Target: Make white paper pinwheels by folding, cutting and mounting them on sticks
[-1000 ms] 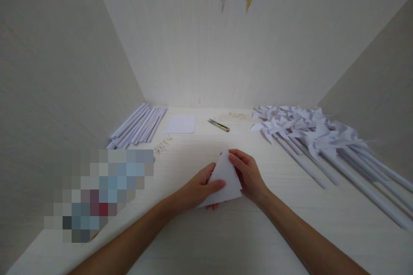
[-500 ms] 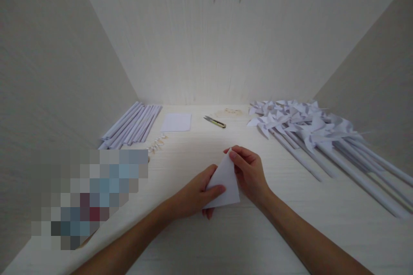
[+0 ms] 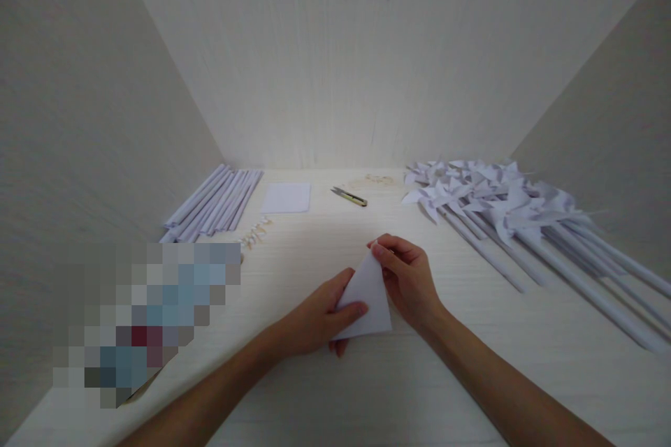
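Note:
A white sheet folded into a triangle [image 3: 368, 299] is held just above the pale table [image 3: 325, 391], near its middle. My left hand [image 3: 319, 314] pinches the triangle's lower left corner, thumb on top. My right hand [image 3: 406, 278] grips the upper tip and right edge with its fingers curled over the paper.
A row of rolled white paper sticks [image 3: 214, 202] lies at the back left, next to a square paper stack [image 3: 286, 198] and small pale bits [image 3: 254, 234]. Small snips [image 3: 349, 197] lie at the back. Several finished white pinwheels [image 3: 503, 206] fill the right side. A blurred patch [image 3: 144, 314] covers the left.
Both hands keep their hold on the folded triangle; the right fingers have closed a little more over its tip. The view has tilted slightly downward.

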